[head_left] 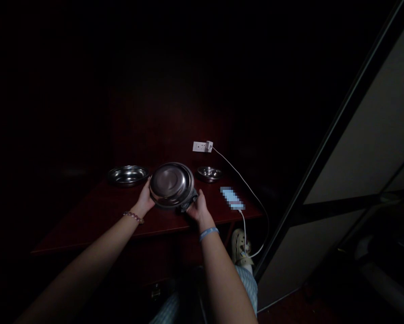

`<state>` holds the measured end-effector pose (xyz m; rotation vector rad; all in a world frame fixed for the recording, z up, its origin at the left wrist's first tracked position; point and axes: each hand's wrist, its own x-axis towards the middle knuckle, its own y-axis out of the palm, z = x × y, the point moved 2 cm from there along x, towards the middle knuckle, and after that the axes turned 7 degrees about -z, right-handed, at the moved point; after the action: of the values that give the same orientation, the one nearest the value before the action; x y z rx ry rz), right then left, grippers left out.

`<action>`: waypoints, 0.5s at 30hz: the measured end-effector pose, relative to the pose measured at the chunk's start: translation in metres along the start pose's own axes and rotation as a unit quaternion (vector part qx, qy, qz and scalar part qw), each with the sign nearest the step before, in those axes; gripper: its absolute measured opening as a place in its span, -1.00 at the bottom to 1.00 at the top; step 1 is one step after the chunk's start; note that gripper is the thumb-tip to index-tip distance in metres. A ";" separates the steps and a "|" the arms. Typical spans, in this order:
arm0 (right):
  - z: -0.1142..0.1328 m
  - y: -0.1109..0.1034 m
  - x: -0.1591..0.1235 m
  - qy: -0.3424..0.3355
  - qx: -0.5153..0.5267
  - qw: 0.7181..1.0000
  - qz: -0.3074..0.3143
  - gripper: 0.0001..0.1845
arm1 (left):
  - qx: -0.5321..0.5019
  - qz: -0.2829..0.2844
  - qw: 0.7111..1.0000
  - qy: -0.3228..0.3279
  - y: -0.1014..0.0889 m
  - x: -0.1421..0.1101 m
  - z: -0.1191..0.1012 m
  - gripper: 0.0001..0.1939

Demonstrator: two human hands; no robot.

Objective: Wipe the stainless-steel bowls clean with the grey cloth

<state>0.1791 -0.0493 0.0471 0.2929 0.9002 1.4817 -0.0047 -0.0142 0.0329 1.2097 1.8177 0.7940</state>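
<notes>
Steel bowl [170, 180] is what I have at the centre of my head view, raised over the near part of the dark red table [97, 220] and tilted so that its round base faces me. My left hand [146, 198] pinches its left edge between thumb and fingers; my right hand [198, 208] is closed around a dark cloth [187, 203], pressed against the bowl's lower right side, though I cannot tell how the hidden fingers lie. Behind it to the left I see a wide steel dish [128, 175] on the table, and to the right a small steel bowl [209, 174]. Nearer on the right lies a pixelated blue device [232, 198], joined by a white cable [236, 170] to a plug [209, 146] in the wall socket [198, 146].
</notes>
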 end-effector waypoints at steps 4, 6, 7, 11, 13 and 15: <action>-0.001 0.004 -0.003 -0.003 -0.055 0.997 0.045 -0.28 | 0.000 -0.003 1.000 0.013 -0.003 0.005 0.000 -0.73; -0.001 0.004 -0.003 -0.001 -0.055 0.997 0.047 -0.27 | -0.001 0.000 1.000 0.007 -0.004 0.007 0.001 -0.74; -0.001 0.003 -0.003 0.000 -0.051 0.998 0.040 -0.28 | -0.001 0.002 1.000 0.003 -0.004 0.008 0.001 -0.75; 0.001 0.002 -0.002 0.008 -0.038 0.999 0.014 -0.33 | -0.004 0.009 1.000 0.004 -0.004 0.009 0.001 -0.75; 0.001 0.000 -0.001 0.008 -0.037 0.999 0.012 -0.34 | -0.009 0.000 1.000 0.009 -0.004 0.010 0.000 -0.73; 0.003 -0.002 0.002 -0.015 -0.036 0.999 0.025 -0.36 | -0.021 -0.015 1.000 0.013 -0.005 0.011 -0.002 -0.70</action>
<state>0.1824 -0.0468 0.0473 0.2864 0.8179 1.5492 -0.0111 -0.0058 0.0268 1.1480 1.8269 0.8301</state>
